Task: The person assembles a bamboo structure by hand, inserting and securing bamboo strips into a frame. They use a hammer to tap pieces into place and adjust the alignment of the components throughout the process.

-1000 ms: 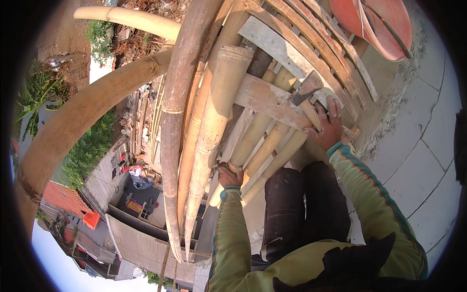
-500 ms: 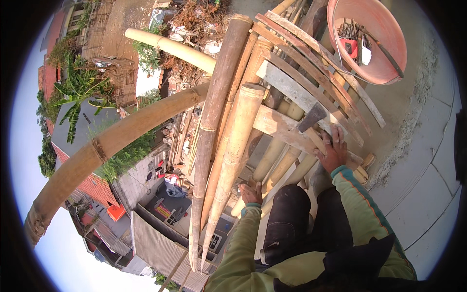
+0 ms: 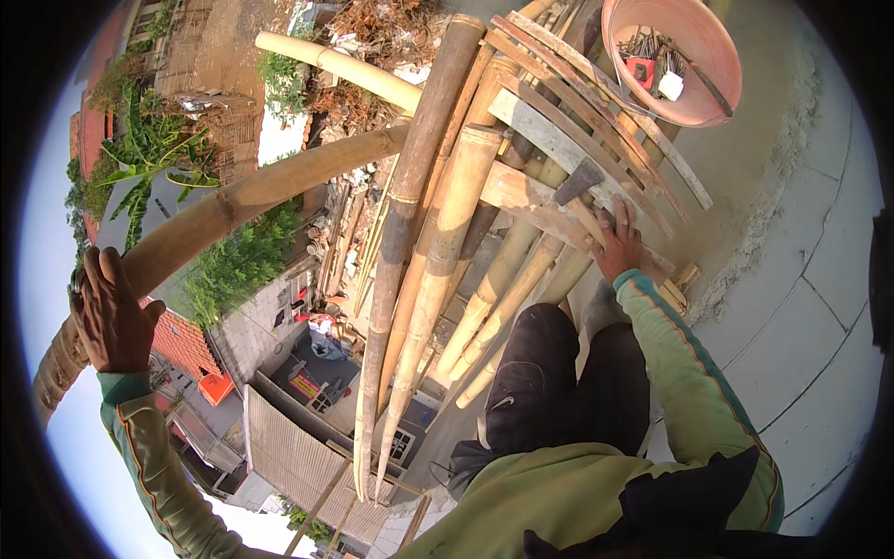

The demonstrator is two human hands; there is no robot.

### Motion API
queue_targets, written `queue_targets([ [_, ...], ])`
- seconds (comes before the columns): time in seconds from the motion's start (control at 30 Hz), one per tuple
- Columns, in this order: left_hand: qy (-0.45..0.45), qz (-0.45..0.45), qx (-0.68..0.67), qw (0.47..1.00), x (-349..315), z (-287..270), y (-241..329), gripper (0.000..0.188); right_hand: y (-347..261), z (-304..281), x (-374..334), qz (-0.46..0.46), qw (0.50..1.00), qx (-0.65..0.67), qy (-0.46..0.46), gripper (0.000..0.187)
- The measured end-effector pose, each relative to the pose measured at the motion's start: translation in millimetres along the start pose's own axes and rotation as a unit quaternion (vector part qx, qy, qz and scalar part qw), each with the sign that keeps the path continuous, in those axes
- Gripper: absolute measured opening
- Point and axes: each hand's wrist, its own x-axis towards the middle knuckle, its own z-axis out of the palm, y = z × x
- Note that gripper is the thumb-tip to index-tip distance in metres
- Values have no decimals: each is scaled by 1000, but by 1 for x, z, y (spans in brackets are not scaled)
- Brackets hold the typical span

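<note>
My left hand (image 3: 114, 312) reaches far out to the left, its fingers wrapped over a thick, curved-looking bamboo pole (image 3: 270, 186) that juts out from the scaffold. My right hand (image 3: 617, 244) leans on a wooden plank (image 3: 526, 200), fingers apart and lying flat. Beside its thumb is a hatchet (image 3: 579, 182) with a dark head; the lower end of its handle is hidden by the hand. Between my hands, upright bamboo poles (image 3: 438, 233) stand close together, one of them dark brown.
Several thin wooden strips (image 3: 605, 112) lie fanned beyond the plank. At the far right stands a pink bucket (image 3: 726, 56) with nails and tools inside. Grey slabs (image 3: 792, 345) cover the right side. Far below on the left are roofs (image 3: 289, 447) and a yard.
My left hand has left the bamboo near my knee and moved far left onto the jutting bamboo pole. The right hand stays on the plank by the hatchet. The view has shifted slightly.
</note>
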Motion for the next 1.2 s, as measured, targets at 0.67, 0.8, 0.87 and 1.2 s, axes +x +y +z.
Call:
queue_targets([
  [0.67,-36,27,-29,999,11,13,-18,60,-3,-9,33,-24,998,65,6,78],
  [0.8,-69,-10,-7,998,4,20,-19,58,-1,-10,34,-31,998,60,-1,78],
  [0.87,-88,-16,-1,996,7,13,-13,57,-1,-9,32,-30,997,66,-5,77],
  [1.2,-40,60,-17,997,8,50,-63,63,-2,-7,39,-55,997,60,14,86],
])
